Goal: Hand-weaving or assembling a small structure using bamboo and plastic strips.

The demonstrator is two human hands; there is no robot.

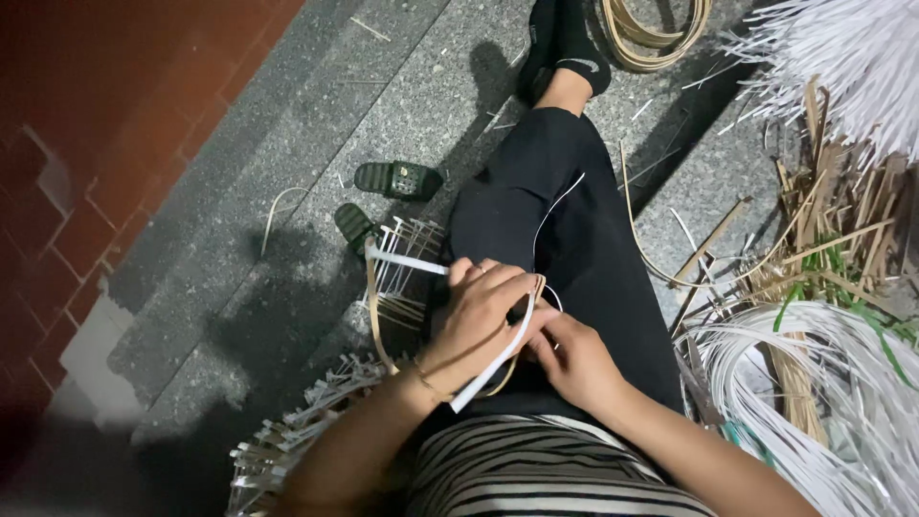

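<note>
The left hand point(483, 311) closes on a white strip point(493, 359) over the woven frame point(402, 278); the right hand point(574, 359) pinches its near end. The strip seems light, springy, best held near the weave.

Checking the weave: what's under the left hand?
Under the left hand run a white strip and a tan hoop; where they cross is covered.

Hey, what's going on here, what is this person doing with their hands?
A person sits on the grey stone floor, both hands on a partly woven round frame of tan and white strips in their lap. The left hand grips its rim and a flat white strip; the right hand pinches that strip.
</note>
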